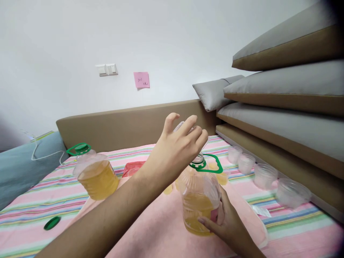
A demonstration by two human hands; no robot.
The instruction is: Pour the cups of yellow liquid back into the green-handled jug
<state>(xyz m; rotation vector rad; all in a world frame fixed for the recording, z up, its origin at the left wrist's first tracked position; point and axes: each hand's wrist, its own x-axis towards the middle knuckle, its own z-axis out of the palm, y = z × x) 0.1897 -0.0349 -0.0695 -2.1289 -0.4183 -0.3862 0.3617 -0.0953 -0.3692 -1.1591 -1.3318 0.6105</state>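
A striped cloth is spread over the bed (pixel 32 218). A clear plastic oil bottle (pixel 200 200) is stood on it, gripped by the right hand (pixel 228 222). A transparent cap (pixel 180 126) is pinched in the left hand (pixel 174 150) fingers. Pink note (pixel 141 79) writing is unreadable.

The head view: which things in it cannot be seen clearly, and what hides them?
- Mouth of the nearer bottle: covered by the left hand.
- The clear thing in the left hand's fingers: mostly hidden by them; cannot tell what it is.
- Small cups of yellow liquid behind that bottle: partly hidden by it and the forearm.
- Writing on the pink note: too small.
- Right hand: wrist cut off by the bottom edge.
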